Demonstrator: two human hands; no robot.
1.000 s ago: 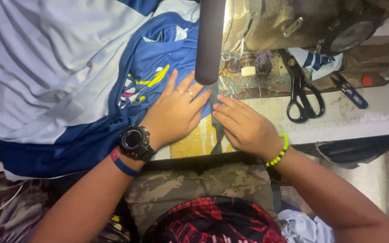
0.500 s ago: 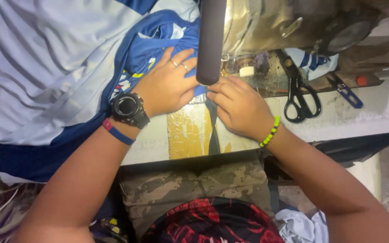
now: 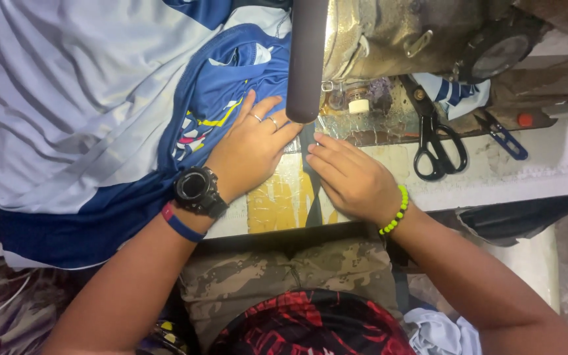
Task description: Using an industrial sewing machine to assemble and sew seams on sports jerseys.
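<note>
My left hand (image 3: 251,148) lies flat, fingers together, on a blue and white jersey (image 3: 100,112) spread over the sewing table. It wears a black watch, a blue wristband and two rings. My right hand (image 3: 353,179), with a green bead bracelet, presses flat on a narrow dark strip of fabric (image 3: 310,190) beside it. Both hands sit just in front of the sewing machine (image 3: 415,39). A dark cylindrical bar (image 3: 307,59) hangs over the fingertips and hides part of them and the needle area.
Black scissors (image 3: 435,141) lie on the table right of my right hand. A small blue clipper (image 3: 504,138) lies farther right. A white thread spool (image 3: 359,105) sits under the machine. The table's front edge (image 3: 468,197) runs past my camouflage-clad lap.
Both hands have slid forward, away from me, toward the machine, pushing the fabric along. The view has shifted slightly.
</note>
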